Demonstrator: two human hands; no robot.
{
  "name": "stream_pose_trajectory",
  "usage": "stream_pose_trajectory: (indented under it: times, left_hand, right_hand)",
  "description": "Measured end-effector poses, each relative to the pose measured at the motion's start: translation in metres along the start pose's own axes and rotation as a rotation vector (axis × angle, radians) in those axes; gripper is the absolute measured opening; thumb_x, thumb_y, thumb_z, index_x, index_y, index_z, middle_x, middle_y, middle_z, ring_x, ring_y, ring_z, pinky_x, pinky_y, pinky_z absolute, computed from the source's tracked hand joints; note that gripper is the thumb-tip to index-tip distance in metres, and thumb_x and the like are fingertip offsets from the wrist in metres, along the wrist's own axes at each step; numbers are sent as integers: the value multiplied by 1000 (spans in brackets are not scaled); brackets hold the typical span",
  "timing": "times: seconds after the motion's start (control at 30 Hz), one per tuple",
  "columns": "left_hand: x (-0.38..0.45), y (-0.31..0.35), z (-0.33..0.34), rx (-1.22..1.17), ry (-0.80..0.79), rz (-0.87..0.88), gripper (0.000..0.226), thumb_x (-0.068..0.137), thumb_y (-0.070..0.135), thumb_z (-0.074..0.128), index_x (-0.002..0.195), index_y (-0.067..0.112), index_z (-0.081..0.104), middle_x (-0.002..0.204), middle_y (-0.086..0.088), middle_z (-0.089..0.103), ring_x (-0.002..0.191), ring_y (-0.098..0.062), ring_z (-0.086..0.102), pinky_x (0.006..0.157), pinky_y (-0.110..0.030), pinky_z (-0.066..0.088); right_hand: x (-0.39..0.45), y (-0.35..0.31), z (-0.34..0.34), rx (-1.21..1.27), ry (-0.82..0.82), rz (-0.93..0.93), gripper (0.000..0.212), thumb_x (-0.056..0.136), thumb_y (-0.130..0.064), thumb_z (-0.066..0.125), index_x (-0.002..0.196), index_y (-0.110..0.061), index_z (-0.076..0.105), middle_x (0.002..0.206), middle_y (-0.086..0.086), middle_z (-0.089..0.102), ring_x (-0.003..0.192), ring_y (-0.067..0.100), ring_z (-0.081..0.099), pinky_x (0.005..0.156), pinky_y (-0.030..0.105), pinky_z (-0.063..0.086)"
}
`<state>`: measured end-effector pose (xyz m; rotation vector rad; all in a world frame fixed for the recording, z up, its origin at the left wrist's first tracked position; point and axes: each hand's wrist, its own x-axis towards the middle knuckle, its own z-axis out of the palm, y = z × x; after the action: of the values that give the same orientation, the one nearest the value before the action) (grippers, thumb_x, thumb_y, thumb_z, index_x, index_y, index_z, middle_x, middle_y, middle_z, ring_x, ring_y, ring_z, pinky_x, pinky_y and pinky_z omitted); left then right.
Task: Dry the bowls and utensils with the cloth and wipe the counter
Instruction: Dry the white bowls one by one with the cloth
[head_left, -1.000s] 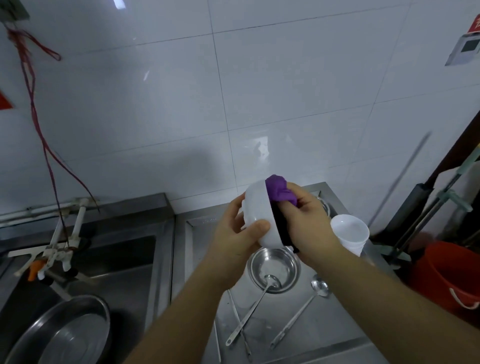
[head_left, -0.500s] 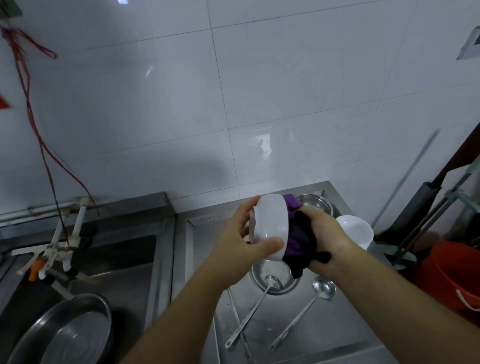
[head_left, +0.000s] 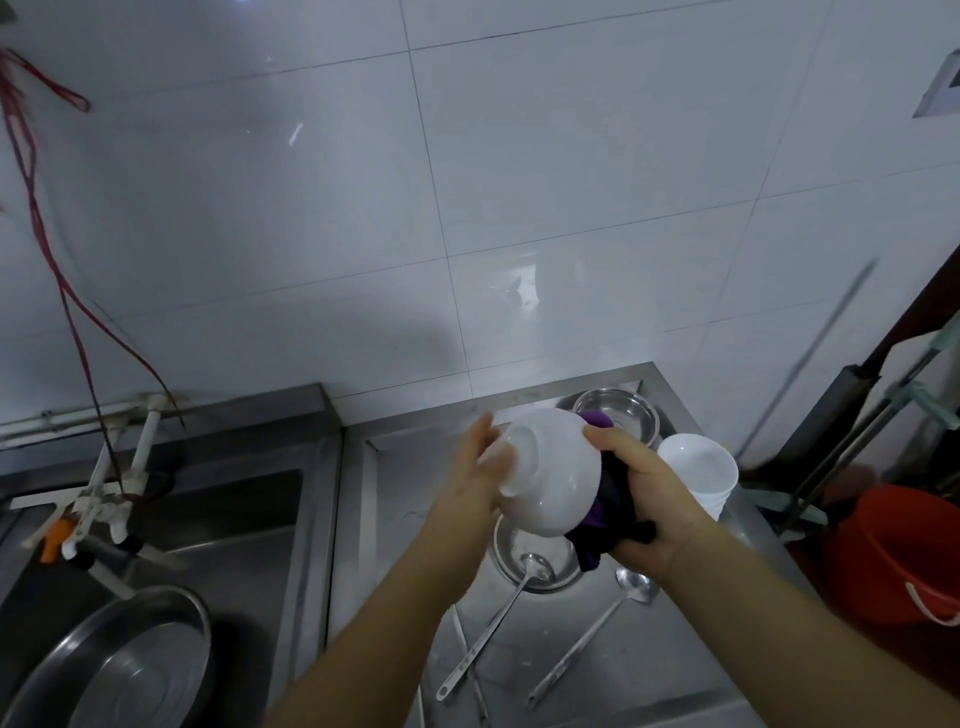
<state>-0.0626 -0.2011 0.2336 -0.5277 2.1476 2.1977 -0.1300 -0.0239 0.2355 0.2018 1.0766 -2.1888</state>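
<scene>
Red bucket (head_left: 904, 556), steel basin (head_left: 119, 670)

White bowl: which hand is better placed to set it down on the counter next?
Left, probably. The left hand grips the bowl by its foot; the right hand is full of cloth.

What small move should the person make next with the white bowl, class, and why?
Probably turn the white bowl a little in the left hand, so the purple cloth under the right hand meets a fresh patch of the outside: the cloth covers only the bowl's right side.
</scene>
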Motion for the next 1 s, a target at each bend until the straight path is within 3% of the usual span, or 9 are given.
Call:
stream_pose_trajectory:
  times: [0.13, 0.27, 0.4, 0.5, 0.57, 0.67, 0.77, 0.87, 1.0]
  left_hand:
    - [-5, -4, -5, -536, -52, -413, 55, 109, 45, 44, 132, 2, 70, 132, -25, 69, 117, -35, 66, 105, -45, 54]
    - [-6, -3, -4, -721, -81, -374, 44, 96, 28, 63, 129, 0, 74, 123, -21, 73, 106, -32, 72, 92, -41, 62]
    - [-1, 2, -5, -794, -99, -234, 41, 99, 24, 61, 128, -2, 73, 129, -19, 73, 109, -28, 76, 87, -37, 66]
    - [0, 8, -7, -699, -137, -140, 41, 98, 22, 66, 133, 2, 68, 136, -22, 70, 118, -32, 73, 94, -39, 64]
    - [1, 10, -7, -566, -120, -97, 32, 93, 21, 74, 123, 10, 73, 131, -21, 72, 114, -33, 74, 90, -39, 65]
    - [-1, 11, -7, -277, -103, -39, 18, 86, 28, 77, 104, 26, 80, 118, -11, 78, 110, -32, 75, 90, -43, 64]
    - [-7, 13, -2, 23, -166, 25, 17, 88, 37, 74, 105, 33, 75, 110, -1, 79, 106, -24, 75, 91, -39, 64]
    - [-9, 16, 1, 171, -189, 95, 13, 100, 30, 70, 113, 27, 70, 104, 3, 80, 94, -12, 76, 78, -20, 59]
    - [-7, 25, -3, 174, -207, 94, 15, 103, 21, 68, 118, 19, 66, 106, -1, 79, 97, -19, 77, 82, -30, 62]
  right_hand:
    - [5, 0, -6, 64, 5, -66, 72, 74, -32, 84, 141, -14, 64, 124, 14, 72, 104, 38, 73, 95, 58, 55]
    - [7, 1, -13, 66, -15, -41, 83, 67, -31, 90, 143, -13, 62, 126, 15, 71, 106, 38, 72, 95, 58, 55]
    - [11, 3, -21, 0, 63, -2, 51, 72, -38, 87, 117, -15, 80, 117, 15, 77, 97, 38, 77, 86, 54, 61]
    - [17, 6, -25, -62, 222, 7, 40, 93, -53, 71, 104, -17, 80, 87, 15, 72, 62, 37, 68, 55, 42, 55]
    - [21, 3, -28, -110, 341, -13, 45, 92, -62, 69, 87, -20, 82, 74, 14, 67, 49, 31, 59, 48, 33, 45]
    - [24, -5, -31, -160, 436, -116, 47, 83, -67, 73, 97, -23, 84, 78, 12, 75, 51, 30, 65, 48, 31, 46]
    - [24, -13, -27, -224, 398, -271, 52, 78, -69, 73, 114, -32, 79, 84, 3, 79, 55, 20, 71, 43, 27, 49]
    - [21, -16, -15, -442, 251, -403, 41, 82, -65, 70, 107, -34, 81, 81, -9, 77, 63, 8, 70, 51, 20, 51]
    - [16, -20, -2, -765, 125, -572, 32, 84, -59, 68, 110, -43, 78, 103, -21, 74, 95, -1, 70, 76, 20, 52]
